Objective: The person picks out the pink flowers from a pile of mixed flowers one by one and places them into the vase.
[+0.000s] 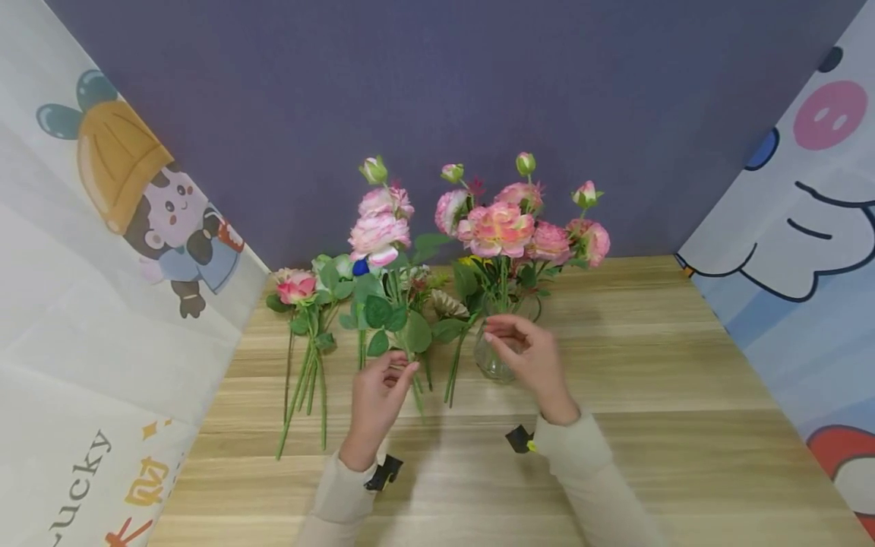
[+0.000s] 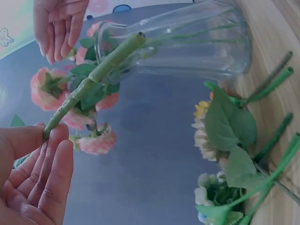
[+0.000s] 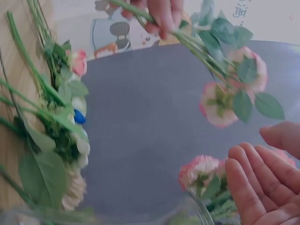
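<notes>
My left hand (image 1: 378, 396) pinches the green stem (image 2: 102, 69) of a pink-and-white flower spray (image 1: 380, 237) between thumb and fingers, its blooms held up and its bare lower end angled out past the hand. To the right stands a clear glass vase (image 1: 494, 363) holding several pink flowers (image 1: 497, 229), with their stems showing through the glass. My right hand (image 1: 536, 363) is beside the vase neck, overlapping it in the head view. In the right wrist view its fingers (image 3: 255, 187) are extended, with nothing between them.
At the left of the wooden table (image 1: 478, 486) lies a pink rose (image 1: 297, 287) with long stems. More flowers lie between it and the vase, including a beige bloom (image 1: 447, 305) and a blue one (image 1: 360, 267). A dark panel (image 1: 437, 99) closes the back.
</notes>
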